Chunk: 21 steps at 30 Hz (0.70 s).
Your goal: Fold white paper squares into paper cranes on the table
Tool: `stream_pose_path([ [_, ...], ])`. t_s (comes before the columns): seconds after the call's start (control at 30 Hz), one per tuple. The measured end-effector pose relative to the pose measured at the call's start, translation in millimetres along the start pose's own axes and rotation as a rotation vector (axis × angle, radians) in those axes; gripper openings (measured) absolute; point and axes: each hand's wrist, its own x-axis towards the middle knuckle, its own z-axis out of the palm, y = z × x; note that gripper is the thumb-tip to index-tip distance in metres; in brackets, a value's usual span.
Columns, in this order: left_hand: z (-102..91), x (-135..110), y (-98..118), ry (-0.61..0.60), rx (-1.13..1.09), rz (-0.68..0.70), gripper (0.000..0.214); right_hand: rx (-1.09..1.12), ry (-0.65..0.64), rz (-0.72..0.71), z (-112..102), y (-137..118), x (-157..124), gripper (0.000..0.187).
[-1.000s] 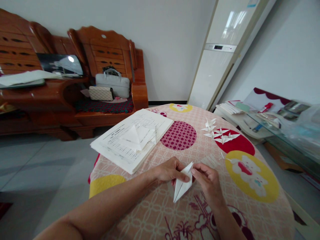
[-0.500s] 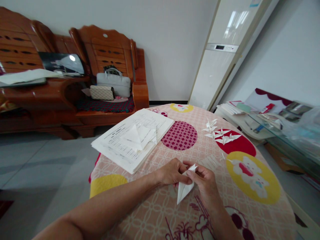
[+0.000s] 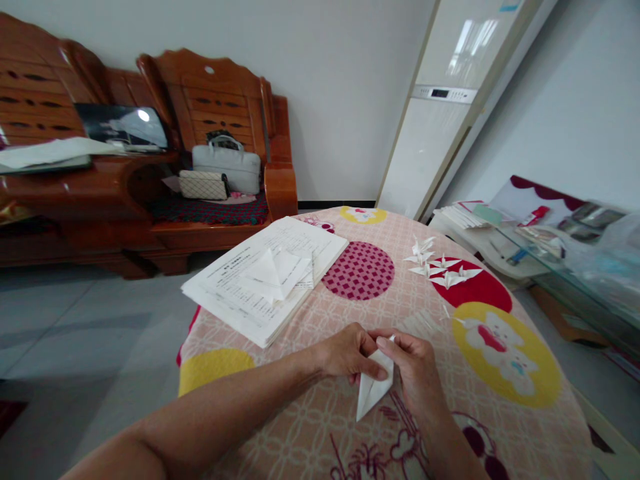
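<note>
Between my two hands is a piece of folded white paper (image 3: 371, 395), narrow and kite-shaped, its lower point aimed down toward me. My left hand (image 3: 350, 353) pinches it from the left, thumb lying across its face. From the right, my right hand (image 3: 413, 363) grips the upper end with thumb and fingers, partly covering the tip. Several finished white paper cranes (image 3: 445, 270) lie farther back to the right on the table. On the left, a few folded paper pieces (image 3: 277, 273) rest on a stack of printed sheets (image 3: 240, 287).
A patterned pink cloth covers the round table (image 3: 300, 413). Small paper strips (image 3: 423, 323) lie beyond my right hand. To the right stands a glass-topped side table (image 3: 560, 267) with papers and plastic bags. Behind are a wooden bench (image 3: 215, 87) with bags and a tall air conditioner (image 3: 425, 133).
The folded paper has shifted slightly down toward me. My right thumb has moved up to its upper tip, now covering more of that end.
</note>
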Motion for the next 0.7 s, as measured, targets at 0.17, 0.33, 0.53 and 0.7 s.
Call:
stream_pose_path([
  [0.17,2.5,0,0,-0.03,-0.015,0.002,0.036,-0.009,0.011,-0.027,2,0,0,0.025],
  [0.33,-2.1,6,-2,0.212,-0.106,0.108,0.039,-0.045,0.051,0.006,-3,-1,3,0.032],
  [0.53,-21.4,6,0,0.219,-0.032,0.088,0.045,-0.273,0.049,0.024,-16,5,14,0.03],
  [0.7,-30.5,5,0,0.331,0.295,-0.07,0.032,-0.769,0.097,-0.144,-17,11,29,0.028],
])
